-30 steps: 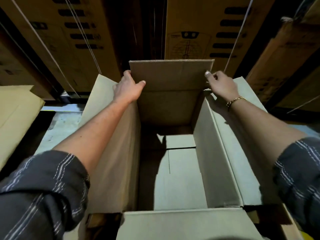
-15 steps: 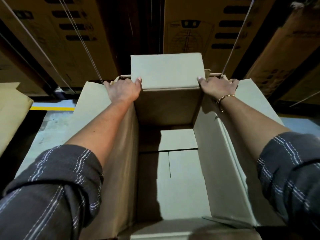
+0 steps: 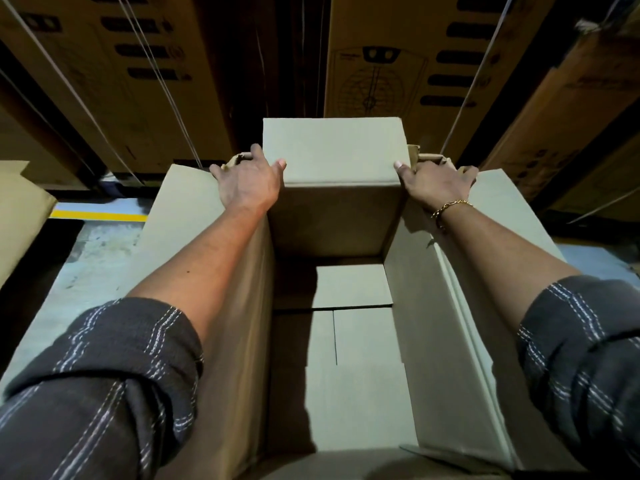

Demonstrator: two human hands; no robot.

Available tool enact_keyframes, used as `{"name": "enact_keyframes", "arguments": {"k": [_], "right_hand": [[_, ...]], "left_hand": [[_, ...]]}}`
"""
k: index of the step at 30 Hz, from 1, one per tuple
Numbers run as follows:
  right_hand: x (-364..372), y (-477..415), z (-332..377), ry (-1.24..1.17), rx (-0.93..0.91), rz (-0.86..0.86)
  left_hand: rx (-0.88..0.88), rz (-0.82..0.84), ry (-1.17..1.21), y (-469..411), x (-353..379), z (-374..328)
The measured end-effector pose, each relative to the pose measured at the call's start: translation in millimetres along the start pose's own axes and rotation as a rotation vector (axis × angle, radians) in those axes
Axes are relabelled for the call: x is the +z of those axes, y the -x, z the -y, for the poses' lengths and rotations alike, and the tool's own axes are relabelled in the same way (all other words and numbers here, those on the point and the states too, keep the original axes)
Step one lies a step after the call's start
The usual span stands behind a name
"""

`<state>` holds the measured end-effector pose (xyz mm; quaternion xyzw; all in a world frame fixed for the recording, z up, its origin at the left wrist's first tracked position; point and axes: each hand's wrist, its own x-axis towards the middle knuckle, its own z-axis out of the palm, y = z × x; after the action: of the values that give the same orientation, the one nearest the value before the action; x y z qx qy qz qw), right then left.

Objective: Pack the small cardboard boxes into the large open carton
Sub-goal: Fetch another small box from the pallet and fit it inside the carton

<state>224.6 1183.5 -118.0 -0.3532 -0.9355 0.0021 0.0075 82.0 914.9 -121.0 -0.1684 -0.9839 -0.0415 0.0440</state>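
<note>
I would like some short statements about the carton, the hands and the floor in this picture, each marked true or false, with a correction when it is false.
1. Both hands grip the far end of the large carton. True: the left hand and the right hand sit at either side of the far flap.
2. Small boxes already lie inside the carton. False: only its bottom flaps show inside.
3. A gold bracelet is on the left wrist. False: it is on the right wrist.
4. A yellow line runs on the floor to the left. True.
5. The far flap is folded down over the opening. False: it is turned outward, away from the opening.
</note>
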Motion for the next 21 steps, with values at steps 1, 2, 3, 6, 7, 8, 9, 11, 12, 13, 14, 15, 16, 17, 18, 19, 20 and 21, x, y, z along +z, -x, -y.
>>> {"name": "enact_keyframes", "arguments": {"k": [1,2,3,6,7,8,9,11,12,13,14,15,16,17,18,19,20,21], "right_hand": [[-1,0,0,-0.007,-0.005,0.001],[-2,1,-1,-0.026,-0.009,0.007],[-3,2,-2,-0.047,-0.012,0.020],[-9,10,-8,-0.047,-0.066,0.001],[-11,16,-11,-0.028,-0.090,-0.025],[-14,24,-14,-0.012,-0.113,-0.044],[-17,32,-17,0.003,-0.134,-0.054],[-23,50,-24,0.039,-0.171,-0.058],[-26,58,-28,0.054,-0.183,-0.056],[-29,66,-32,0.068,-0.191,-0.054],[-32,75,-36,0.085,-0.198,-0.048],[-34,86,-39,0.102,-0.205,-0.044],[-36,96,-42,0.114,-0.208,-0.041],[-38,108,-45,0.121,-0.206,-0.036],[-40,120,-47,0.123,-0.200,-0.026],[-42,133,-51,0.121,-0.192,-0.015],[-43,147,-54,0.120,-0.186,-0.006],[-45,161,-58,0.120,-0.183,-0.003]], "left_hand": [[0.020,-0.004,0.006,1,-1,0],[0.043,0.000,0.007,3,-3,0],[0.068,0.013,0.003,5,-4,0],[0.109,0.059,-0.040,11,-8,2],[0.117,0.066,-0.060,13,-9,3],[0.128,0.068,-0.082,16,-11,5],[0.144,0.065,-0.106,20,-14,6],[0.182,0.042,-0.153,31,-20,11],[0.195,0.031,-0.166,37,-24,12],[0.201,0.022,-0.170,44,-27,14],[0.200,0.023,-0.173,51,-30,16],[0.195,0.033,-0.180,59,-33,18],[0.192,0.045,-0.192,69,-36,19],[0.190,0.055,-0.207,80,-38,21],[0.191,0.061,-0.222,93,-40,24],[0.191,0.066,-0.234,107,-43,27],[0.191,0.066,-0.245,122,-45,30],[0.197,0.063,-0.256,138,-48,33]]}}
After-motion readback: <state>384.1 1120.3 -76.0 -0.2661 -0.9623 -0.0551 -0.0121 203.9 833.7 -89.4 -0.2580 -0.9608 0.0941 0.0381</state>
